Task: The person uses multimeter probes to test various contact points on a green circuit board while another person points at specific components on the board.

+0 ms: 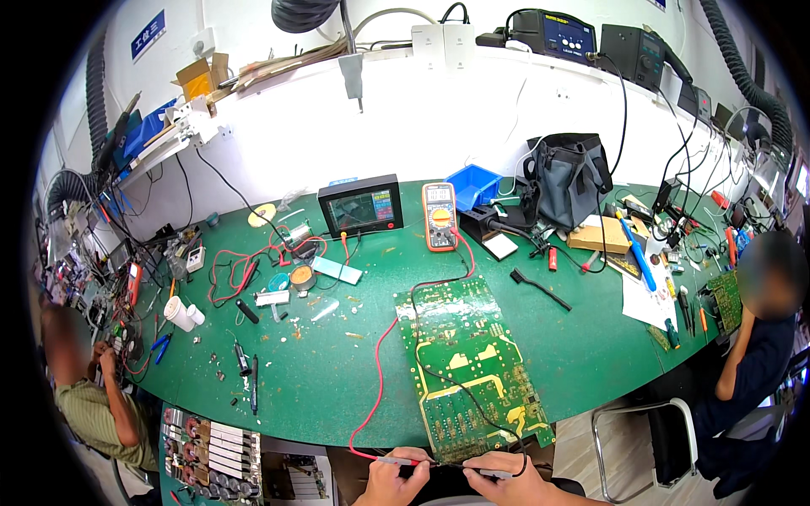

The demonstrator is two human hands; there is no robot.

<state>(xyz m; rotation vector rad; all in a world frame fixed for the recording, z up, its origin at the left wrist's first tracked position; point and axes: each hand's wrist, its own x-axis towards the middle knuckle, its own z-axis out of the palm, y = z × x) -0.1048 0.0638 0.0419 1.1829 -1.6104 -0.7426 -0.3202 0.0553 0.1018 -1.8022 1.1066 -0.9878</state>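
At the table's front edge, my left hand (391, 481) is closed around the test probe with the red lead (377, 373). My right hand (504, 478) grips the other test probe, whose black lead (451, 379) runs across the board. Both probe tips meet close together at the near edge of a large green circuit board (460, 341); whether they touch it I cannot tell. The board lies flat and slightly overhangs the table edge. Beyond it an orange-and-white multimeter (440, 221) stands with both leads plugged in.
A black-framed screen device (361, 207) stands left of the multimeter, with a blue bin (474, 186) and grey tool bag (567, 177) to the right. A black brush (541, 289) lies right of the board. Co-workers sit at either side (101, 413), (755, 371).
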